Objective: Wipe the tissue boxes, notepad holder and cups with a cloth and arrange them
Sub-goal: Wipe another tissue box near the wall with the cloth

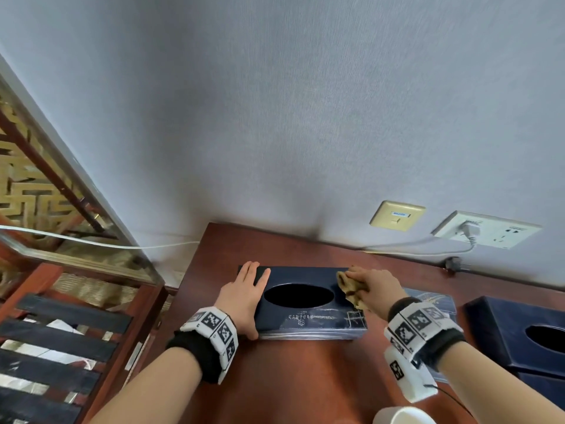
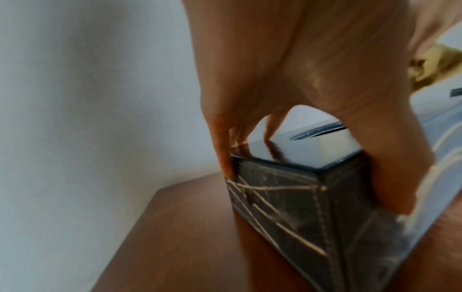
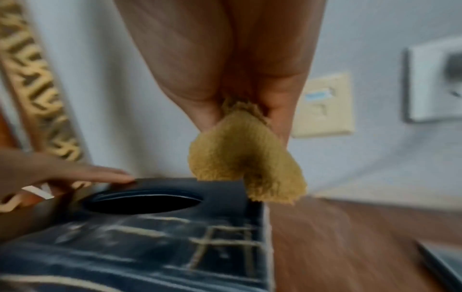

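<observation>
A dark navy tissue box (image 1: 305,319) with an oval opening lies on the reddish wooden table (image 1: 305,377). My left hand (image 1: 249,286) rests flat on its left end, fingers straight over the top and thumb down the near side; the left wrist view shows the hand (image 2: 275,79) spanning that corner of the box (image 2: 287,197). My right hand (image 1: 377,290) grips a bunched mustard cloth (image 1: 351,287) and presses it on the top's right end. In the right wrist view the cloth (image 3: 240,154) hangs over the far right corner of the box (image 3: 150,247).
A second navy tissue box (image 1: 519,335) stands at the right edge. A flat blue patterned item (image 1: 434,298) lies partly under my right wrist. A white cup (image 1: 403,416) sits at the bottom. Wall sockets (image 1: 486,229) with a cable are behind; a wooden lattice rack (image 1: 61,301) stands left.
</observation>
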`<state>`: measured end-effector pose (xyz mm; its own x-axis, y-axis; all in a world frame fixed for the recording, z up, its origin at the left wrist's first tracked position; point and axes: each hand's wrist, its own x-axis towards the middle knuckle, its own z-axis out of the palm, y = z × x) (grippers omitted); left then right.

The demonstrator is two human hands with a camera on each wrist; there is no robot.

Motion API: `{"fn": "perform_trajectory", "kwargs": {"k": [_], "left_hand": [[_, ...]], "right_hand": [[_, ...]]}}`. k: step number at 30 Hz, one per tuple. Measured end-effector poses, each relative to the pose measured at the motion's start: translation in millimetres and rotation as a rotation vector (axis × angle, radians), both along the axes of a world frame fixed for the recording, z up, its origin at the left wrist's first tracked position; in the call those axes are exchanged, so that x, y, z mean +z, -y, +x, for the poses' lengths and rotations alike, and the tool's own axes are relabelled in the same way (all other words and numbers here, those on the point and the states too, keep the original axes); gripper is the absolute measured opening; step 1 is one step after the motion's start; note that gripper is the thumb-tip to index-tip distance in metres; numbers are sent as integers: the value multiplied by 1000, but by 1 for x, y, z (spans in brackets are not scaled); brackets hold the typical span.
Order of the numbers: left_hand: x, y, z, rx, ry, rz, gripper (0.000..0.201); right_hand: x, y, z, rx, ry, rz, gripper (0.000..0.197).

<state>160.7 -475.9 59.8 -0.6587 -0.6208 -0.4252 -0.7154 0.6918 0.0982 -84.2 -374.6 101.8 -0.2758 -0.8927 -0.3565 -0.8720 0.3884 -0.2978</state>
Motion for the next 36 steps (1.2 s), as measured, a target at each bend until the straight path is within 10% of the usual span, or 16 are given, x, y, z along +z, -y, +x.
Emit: {"fn": "perform_trajectory", "kwargs": {"k": [5,8,23,29,36], "left_hand": [[4,13,-19,-2,29,-19,129],[-1,9,-18,7,9,-25,127],[-9,8,-13,29,-81,-16,125],[-9,7,-13,25,-62,-22,127],[-10,7,-11,48,-70,-8,126]], "right_hand": [[2,14,64,413,98,-68,50],[-15,9,81,607,-157,186,63],[-14,-31,-43,413,-394,189,62],[9,-8,24,485,-12,-210,56],[-23,-5,49,677,-146,3,49]]}}
